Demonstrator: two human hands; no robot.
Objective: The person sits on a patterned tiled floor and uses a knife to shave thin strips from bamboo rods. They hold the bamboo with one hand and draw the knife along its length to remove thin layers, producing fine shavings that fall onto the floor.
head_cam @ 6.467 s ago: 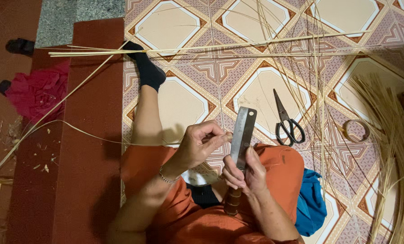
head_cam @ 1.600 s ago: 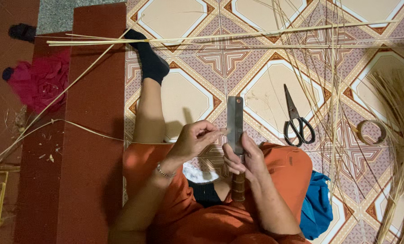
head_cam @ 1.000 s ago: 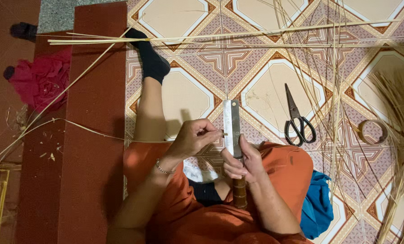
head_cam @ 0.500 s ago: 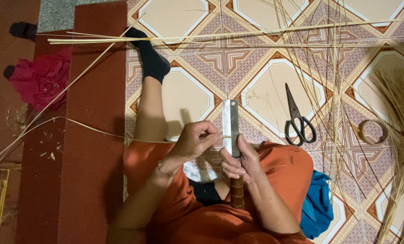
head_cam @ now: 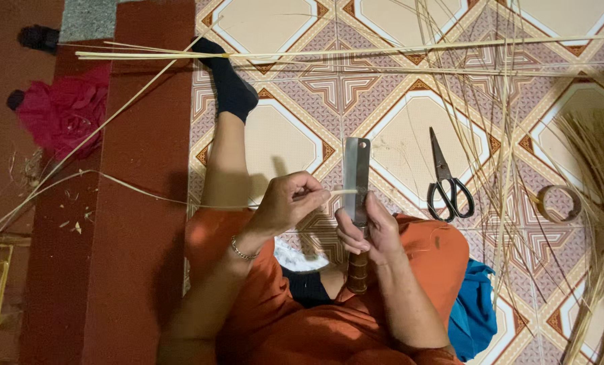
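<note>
My right hand (head_cam: 373, 230) grips a flat-bladed cleaver knife (head_cam: 356, 177) by its wooden handle (head_cam: 357, 270), with the blade pointing up and away from me. My left hand (head_cam: 288, 203) pinches a thin bamboo strip (head_cam: 146, 195) and holds its end against the blade's edge. The strip trails off to the left across my bare leg and the red mat. I sit on the floor in orange clothes, one leg in a black sock (head_cam: 227, 81) stretched forward.
Black-handled scissors (head_cam: 445, 179) and a roll of tape (head_cam: 561, 203) lie on the patterned tile to the right. Long bamboo strips (head_cam: 356, 53) cross the floor ahead and a fibre bundle (head_cam: 602, 223) lies at the right edge. Pink cloth (head_cam: 58, 115) is left, blue cloth (head_cam: 474, 314) by my knee.
The knife has turned from tilted right to upright. My left hand has kept the strip at the blade, with the strip's end now poking out a little toward the blade.
</note>
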